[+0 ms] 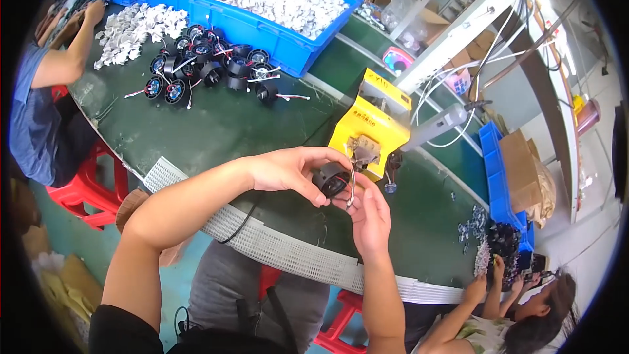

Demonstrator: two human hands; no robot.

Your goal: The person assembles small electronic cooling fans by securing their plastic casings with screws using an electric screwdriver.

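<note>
In front of the yellow machine, my left hand (288, 169) grips a black round housing (329, 179) between thumb and fingers. Its hollow side faces up and to the right. A thin wire lead (352, 187) with a small white plug curves out of it. My right hand (370, 217) has its fingers curled under the right side of the housing, against the wire lead. The yellow machine (370, 121), with a metal fixture (364, 149) on its front, stands just beyond my hands. Beside it lies another small dark part with wires (392, 174).
Wired black housings (203, 59) and loose white parts (141, 29) are heaped on the green table (216, 128). A blue bin (262, 26) holds more white parts. White perforated edging (282, 249) runs along the near edge. Co-workers sit left (39, 105) and right (524, 318).
</note>
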